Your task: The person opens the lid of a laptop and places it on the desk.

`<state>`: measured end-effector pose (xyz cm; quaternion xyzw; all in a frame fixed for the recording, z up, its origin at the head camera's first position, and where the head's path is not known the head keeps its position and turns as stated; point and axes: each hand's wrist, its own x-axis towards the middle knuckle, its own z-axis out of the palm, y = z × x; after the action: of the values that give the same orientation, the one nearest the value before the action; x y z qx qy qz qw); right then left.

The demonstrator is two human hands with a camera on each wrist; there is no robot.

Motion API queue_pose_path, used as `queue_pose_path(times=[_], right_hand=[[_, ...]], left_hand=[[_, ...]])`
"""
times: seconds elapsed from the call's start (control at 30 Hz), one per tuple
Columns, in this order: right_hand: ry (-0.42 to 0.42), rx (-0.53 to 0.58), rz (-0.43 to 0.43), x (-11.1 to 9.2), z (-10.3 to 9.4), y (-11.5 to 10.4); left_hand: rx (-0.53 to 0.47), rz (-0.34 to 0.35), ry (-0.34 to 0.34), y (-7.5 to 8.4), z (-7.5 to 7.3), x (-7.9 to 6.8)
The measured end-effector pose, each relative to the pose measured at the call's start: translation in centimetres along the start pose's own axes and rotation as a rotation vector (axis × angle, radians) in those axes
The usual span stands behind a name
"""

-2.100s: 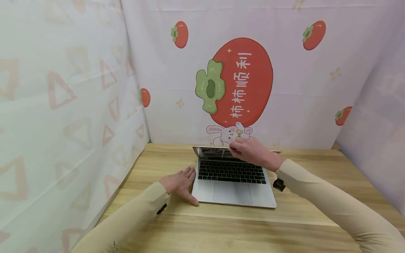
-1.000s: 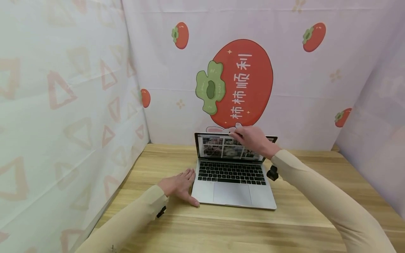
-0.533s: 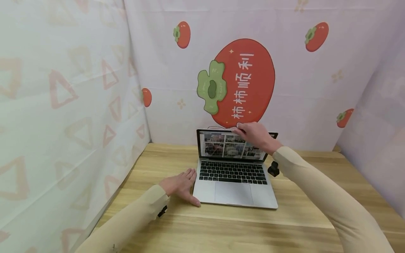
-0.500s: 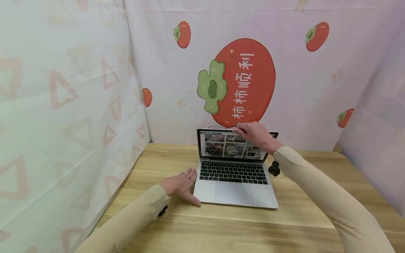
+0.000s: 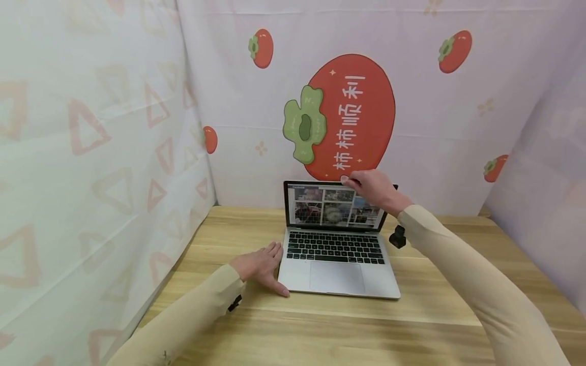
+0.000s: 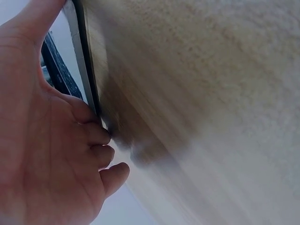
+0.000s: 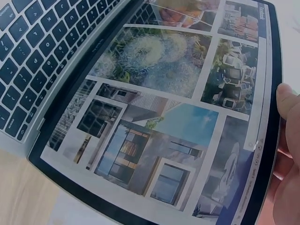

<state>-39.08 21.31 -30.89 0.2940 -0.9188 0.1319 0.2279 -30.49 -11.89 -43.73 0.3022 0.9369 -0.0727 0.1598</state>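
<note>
A silver laptop (image 5: 336, 276) stands raised on the wooden table, its lit screen (image 7: 154, 61) showing a grid of photos. My right hand (image 5: 376, 189) pinches the top edge of the lid right of centre, thumb on the screen side and fingers behind, as the right wrist view shows. My left hand (image 5: 262, 267) lies beside the base's left edge with its fingers stretched out and the thumb near the front corner. In the left wrist view its fingertips (image 6: 107, 152) touch the side of the laptop or the table there; I cannot tell which.
The wooden table (image 5: 320, 330) runs under the laptop. Behind it hangs a pale cloth (image 5: 247, 101) with persimmon prints, and another printed cloth (image 5: 105, 178) borders the left side. A pale wall cloth (image 5: 549, 152) stands at the right.
The lid has swung up and back from nearly closed, showing more of the screen. My right hand has risen with its top edge. My left hand has stayed by the base.
</note>
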Motion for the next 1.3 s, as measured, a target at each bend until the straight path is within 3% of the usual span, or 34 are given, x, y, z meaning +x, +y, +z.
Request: queue_pose_path(times=[0.63, 0.83, 1.3], right_hand=[[-0.056, 0.022, 0.149, 0.5, -0.4, 2.1], [-0.073, 0.04, 0.229, 0.0, -0.4, 3.4], [-0.069, 0.054, 0.308, -0.9, -0.7, 5.6]], left_hand=[[0.033, 0.026, 0.034, -0.5, 0.4, -0.2], [0.027, 0.033, 0.045, -0.5, 0.8, -0.3], [0.065, 0.043, 0.062, -0.3, 0.6, -0.4]])
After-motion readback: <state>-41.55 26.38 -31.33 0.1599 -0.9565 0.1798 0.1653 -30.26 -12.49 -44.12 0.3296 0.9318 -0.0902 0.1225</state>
